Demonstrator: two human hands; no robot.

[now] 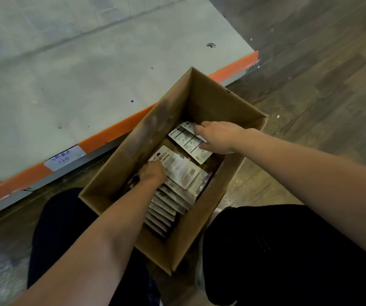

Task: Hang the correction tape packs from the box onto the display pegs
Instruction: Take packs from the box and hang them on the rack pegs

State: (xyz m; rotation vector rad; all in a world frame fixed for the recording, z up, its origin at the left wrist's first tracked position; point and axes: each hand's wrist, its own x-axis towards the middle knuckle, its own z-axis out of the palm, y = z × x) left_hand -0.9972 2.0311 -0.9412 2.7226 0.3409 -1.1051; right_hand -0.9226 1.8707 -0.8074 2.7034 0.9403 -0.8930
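An open cardboard box (pixel 208 96) stands on the floor between my knees. Inside lie several white correction tape packs: a row on edge (pixel 166 208) at the near end, a flat pack (pixel 178 167) on top, and a small bunch (pixel 188 140) at the far end. My left hand (pixel 152 173) reaches into the box and grips the left edge of the flat pack. My right hand (pixel 218 136) holds the far bunch, fingers curled over its right side. No display pegs are in view.
A low grey shelf base (pixel 67 85) with an orange front strip (pixel 116 131) runs diagonally beyond the box; a handwritten label (pixel 64 159) sits on the strip. Wood-look floor (pixel 310 74) lies to the right. My dark trouser legs flank the box.
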